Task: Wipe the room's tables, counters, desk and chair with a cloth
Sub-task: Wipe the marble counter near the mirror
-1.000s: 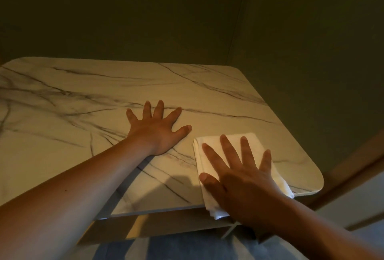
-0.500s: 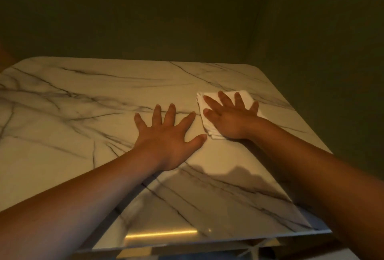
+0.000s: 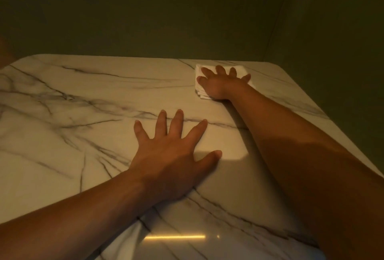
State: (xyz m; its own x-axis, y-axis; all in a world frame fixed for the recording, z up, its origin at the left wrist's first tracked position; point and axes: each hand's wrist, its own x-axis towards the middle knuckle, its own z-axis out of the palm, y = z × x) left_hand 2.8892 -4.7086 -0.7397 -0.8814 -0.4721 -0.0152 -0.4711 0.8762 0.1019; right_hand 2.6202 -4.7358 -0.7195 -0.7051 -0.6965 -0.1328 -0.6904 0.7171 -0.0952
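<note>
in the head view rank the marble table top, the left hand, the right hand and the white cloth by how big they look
1. marble table top, by far the largest.
2. left hand, but it is nearer the camera, so this is only apparent.
3. right hand and white cloth: too close to rank, since the hand covers much of the cloth.

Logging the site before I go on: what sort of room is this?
Hard to say; a dim indoor room, perhaps a bedroom or lounge. A glossy marble-patterned table stands in a corner of dark green walls.

cloth (image 3: 199,91) mostly under right hand (image 3: 220,85), table (image 3: 62,135) edges cropped
</note>
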